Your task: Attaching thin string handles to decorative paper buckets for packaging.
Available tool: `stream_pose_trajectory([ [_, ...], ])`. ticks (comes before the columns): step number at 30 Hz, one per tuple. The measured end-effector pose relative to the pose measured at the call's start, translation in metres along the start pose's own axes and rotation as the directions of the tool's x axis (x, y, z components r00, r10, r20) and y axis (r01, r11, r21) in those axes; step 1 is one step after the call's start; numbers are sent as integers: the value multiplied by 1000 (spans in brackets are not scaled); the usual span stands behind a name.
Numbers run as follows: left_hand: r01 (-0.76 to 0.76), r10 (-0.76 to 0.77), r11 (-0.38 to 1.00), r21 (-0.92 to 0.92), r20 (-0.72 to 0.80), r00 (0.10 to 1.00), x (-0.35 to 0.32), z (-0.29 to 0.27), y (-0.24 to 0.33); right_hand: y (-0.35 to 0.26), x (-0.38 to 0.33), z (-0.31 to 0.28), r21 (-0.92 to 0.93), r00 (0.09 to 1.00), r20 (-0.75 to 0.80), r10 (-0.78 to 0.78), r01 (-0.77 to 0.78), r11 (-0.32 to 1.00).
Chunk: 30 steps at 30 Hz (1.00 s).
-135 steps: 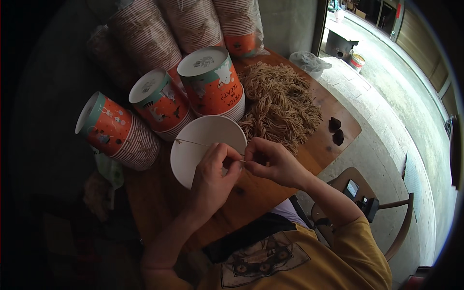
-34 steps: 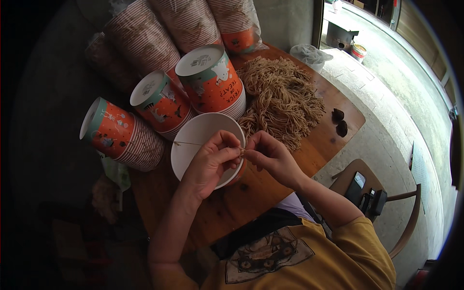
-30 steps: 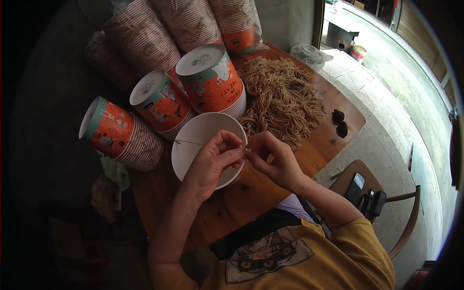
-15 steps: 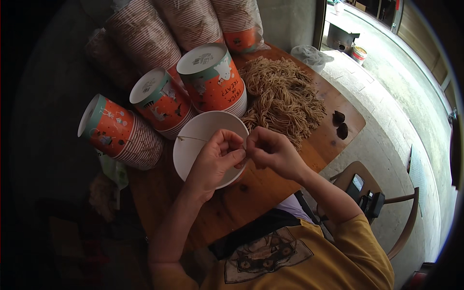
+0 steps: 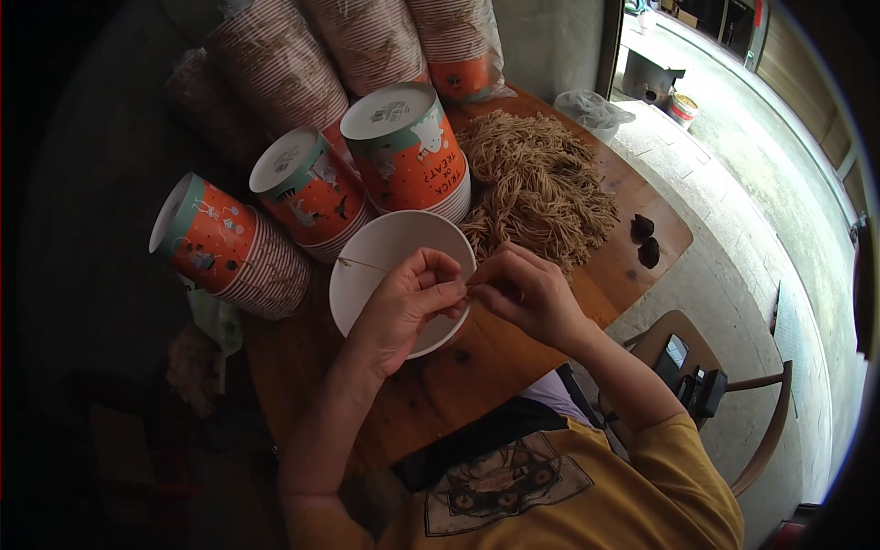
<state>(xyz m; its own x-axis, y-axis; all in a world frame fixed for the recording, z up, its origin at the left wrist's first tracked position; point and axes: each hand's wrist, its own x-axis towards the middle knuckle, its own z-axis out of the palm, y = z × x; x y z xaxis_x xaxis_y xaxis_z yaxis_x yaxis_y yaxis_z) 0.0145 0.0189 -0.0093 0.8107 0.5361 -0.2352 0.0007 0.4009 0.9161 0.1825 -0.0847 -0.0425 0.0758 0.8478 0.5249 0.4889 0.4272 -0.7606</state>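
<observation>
A white paper bucket (image 5: 385,257) stands open on the wooden table (image 5: 477,376) right in front of me. A thin tan string (image 5: 362,265) runs across its inside from a hole in the left wall. My left hand (image 5: 408,302) lies over the bucket's near rim and pinches the string. My right hand (image 5: 522,293) meets it at the right rim, fingertips closed on the string's end. A heap of tan string pieces (image 5: 541,188) lies just behind my right hand.
Stacks of orange and teal paper buckets (image 5: 403,151) lie on their sides behind the white one, more wrapped stacks (image 5: 367,37) beyond. Two small dark objects (image 5: 644,240) sit near the table's right edge. A wooden chair (image 5: 706,394) holding a phone stands to my right.
Both hands have stayed at the bucket's near rim, with only small finger movements on the string. The view has shifted slightly.
</observation>
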Motion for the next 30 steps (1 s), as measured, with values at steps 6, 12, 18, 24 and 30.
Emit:
stream_pose_trajectory([
  [6, -13, 13, 1000, 14, 1, 1000, 1, 2, -1, 0, 0, 3, 488, 895, 178, 409, -441, 753],
  [12, 6, -6, 1000, -2, -17, 1000, 1, 2, -1, -1, -4, 1, 527, 917, 152, 369, -391, 755],
  [18, 5, -4, 1000, 24, -19, 1000, 1, 5, -1, 4, -7, 6, 245, 959, 24, 283, -280, 928],
  [24, 4, -4, 1000, 21, 2, 1000, 3, 6, -3, 6, -4, -1, 714, 845, 247, 475, -490, 500],
  [30, 12, -12, 1000, 18, -5, 1000, 2, 8, -2, -1, -8, 2, 608, 900, 123, 419, -402, 685],
])
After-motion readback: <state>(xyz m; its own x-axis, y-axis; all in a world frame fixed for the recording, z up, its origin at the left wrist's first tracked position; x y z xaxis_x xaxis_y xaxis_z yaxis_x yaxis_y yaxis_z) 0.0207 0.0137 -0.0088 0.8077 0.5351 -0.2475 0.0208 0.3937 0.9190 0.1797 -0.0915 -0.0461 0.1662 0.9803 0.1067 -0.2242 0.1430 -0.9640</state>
